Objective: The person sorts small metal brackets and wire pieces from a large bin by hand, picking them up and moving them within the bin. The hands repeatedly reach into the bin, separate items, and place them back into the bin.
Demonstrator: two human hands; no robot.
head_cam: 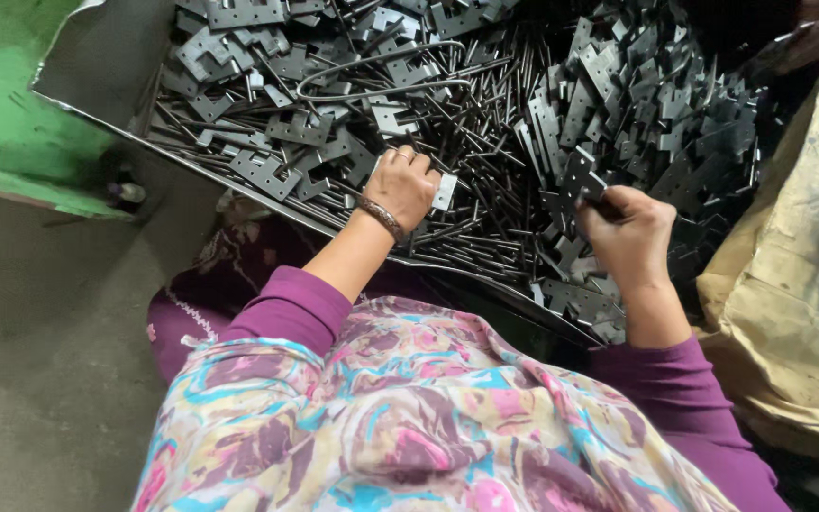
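Head view, looking down at seated work. Nearest the camera, a patterned cloth (409, 427) covers the lap, with purple sleeves (286, 308) on both arms. Beyond it, the left hand (402, 187), wearing a bangle (381, 218) at the wrist, rests knuckles-up on the heap; its grip is curled together on a small pale metal plate (445, 192) that juts out beside the fingers. The right hand (629, 232) is raised just over the heap, its grip clamped on a dark hinge plate (578, 180) pinched at the fingertips; whether a pin is also held there cannot be told. Both hands lie over a shallow metal tray (97, 66) filled with thin dark pins (485, 190) in the middle and stamped hinge plates (637, 95) heaped to either side. A bent wire loop (381, 81) lies on the heap farther off. A worn tan sack (808, 256) stands at the right, a green painted edge (11, 114) at the far left, bare floor (40, 360) below it.

Hazards, as a judgement: the stamped edges and pin ends look sharp, so bare fingers pressed into the heap could be nicked; the plate held only at the fingertips could slip and fall back among like pieces; the heap near the tray's front rim could spill onto the lap
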